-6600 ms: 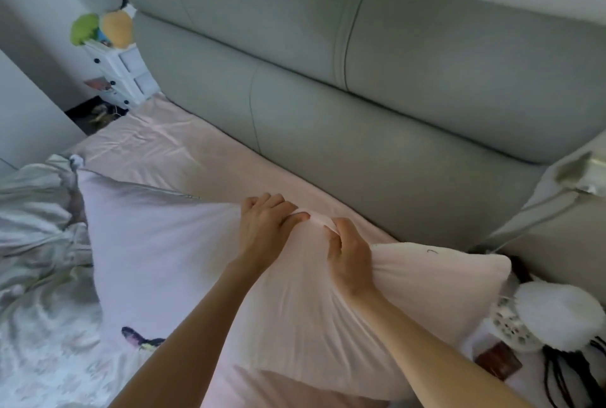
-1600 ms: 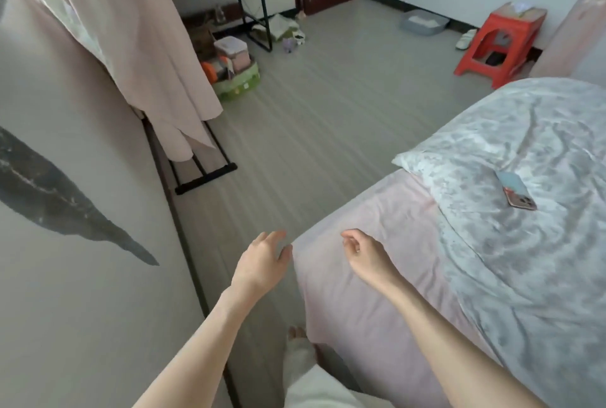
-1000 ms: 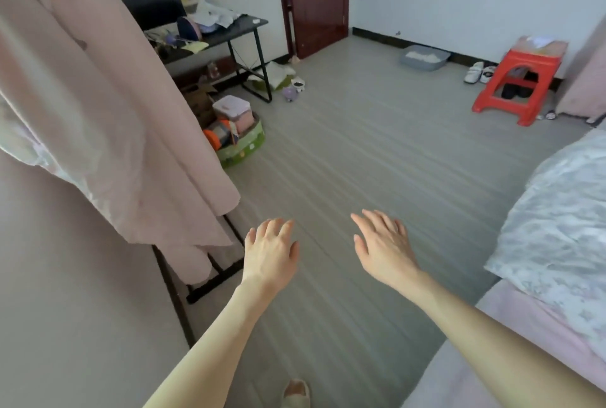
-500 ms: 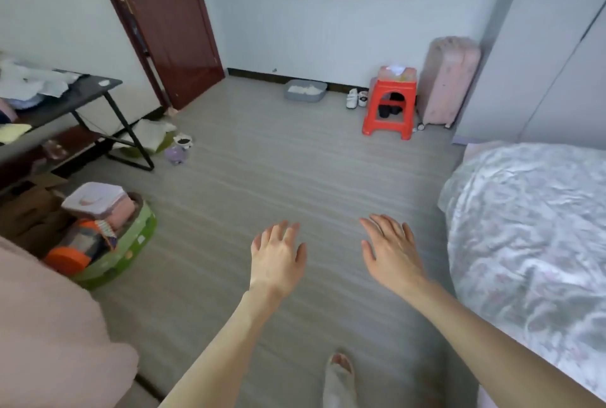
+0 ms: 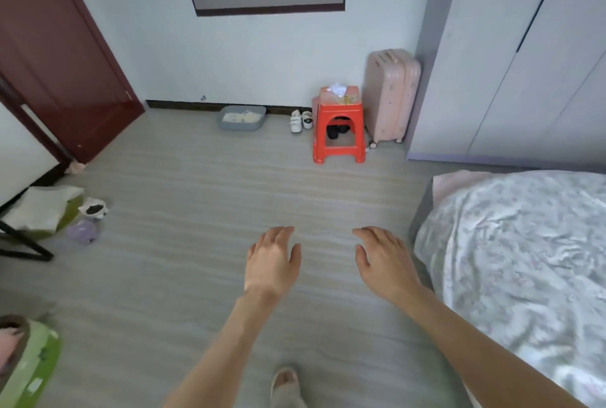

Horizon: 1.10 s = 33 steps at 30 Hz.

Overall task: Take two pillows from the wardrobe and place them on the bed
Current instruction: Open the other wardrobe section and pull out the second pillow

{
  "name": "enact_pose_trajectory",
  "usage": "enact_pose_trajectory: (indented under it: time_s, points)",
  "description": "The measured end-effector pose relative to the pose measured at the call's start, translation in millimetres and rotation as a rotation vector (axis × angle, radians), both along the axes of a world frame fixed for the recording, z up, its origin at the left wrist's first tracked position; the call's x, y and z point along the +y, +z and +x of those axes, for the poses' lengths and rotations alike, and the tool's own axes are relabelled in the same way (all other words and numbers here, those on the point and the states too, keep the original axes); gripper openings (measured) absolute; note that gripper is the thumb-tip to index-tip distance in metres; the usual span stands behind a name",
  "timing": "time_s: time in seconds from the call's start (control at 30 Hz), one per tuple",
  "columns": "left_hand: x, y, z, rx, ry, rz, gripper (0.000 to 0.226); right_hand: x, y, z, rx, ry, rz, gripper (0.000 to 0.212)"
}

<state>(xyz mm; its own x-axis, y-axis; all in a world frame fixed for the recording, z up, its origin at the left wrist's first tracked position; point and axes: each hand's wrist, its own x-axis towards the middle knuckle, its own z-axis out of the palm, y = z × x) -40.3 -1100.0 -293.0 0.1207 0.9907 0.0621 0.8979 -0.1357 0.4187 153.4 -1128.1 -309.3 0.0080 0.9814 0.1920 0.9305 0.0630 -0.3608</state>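
A bedroom is seen from head height, looking forward and down across a grey plank floor (image 5: pixel 203 178).

At the far left, a dark red door (image 5: pixel 62 56) is set against the pale wall. Below it, part of a black-legged desk (image 5: pixel 23 243) is visible at the frame edge, with a pale bag (image 5: pixel 42 207) and a small lilac container (image 5: pixel 82 231) on the floor beside it. A green basket (image 5: pixel 29 371) is cut off at the lower left corner.

In the middle, both bare arms are held out over the floor, palms down. The left hand (image 5: pixel 272 263) is empty, its fingers (image 5: pixel 282 237) relaxed and slightly spread. The right hand (image 5: pixel 385 260), just beside it, is likewise empty, with straight, loosely spread fingers (image 5: pixel 370 234). Neither hand touches anything. A slippered foot (image 5: pixel 285 381) is seen at the bottom edge.

Along the back wall, a grey tray (image 5: pixel 242 117), a pair of white shoes (image 5: pixel 301 119), a red plastic stool (image 5: pixel 339 125) and a pink suitcase (image 5: pixel 392 93) are lined up from left to right.

At the right, the wardrobe (image 5: pixel 511 56) is shown with its pale doors closed. Below it, the bed (image 5: pixel 459 183) is covered by a crumpled floral duvet (image 5: pixel 524 250). No pillow can be seen in this view, so where the pillows lie cannot be told.
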Motion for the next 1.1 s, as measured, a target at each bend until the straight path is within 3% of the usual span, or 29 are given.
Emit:
enact_pose_trajectory:
  time_s: [0.2, 0.37, 0.67, 0.83, 1.1]
  points:
    - [177, -18, 12, -0.043, -0.049, -0.027, 0.038, 158, -16, 18, 0.011, -0.058, -0.042, 0.038]
    - [349, -1, 50, -0.043, -0.153, 0.007, 0.038, 303, 9, 45, 0.045, -0.170, -0.072, 0.040]
    - [532, -20, 209, -0.112, -0.498, -0.028, 0.035, 450, -2, 174, 0.146, -0.486, -0.126, 0.037]
    - [645, -32, 320, -0.069, -0.589, -0.056, 0.035, 553, -22, 276, 0.202, -0.619, -0.172, 0.038]
    - [792, 2, 468, -0.120, -0.652, -0.037, 0.026, 694, -3, 410, 0.186, -0.678, -0.181, 0.039]
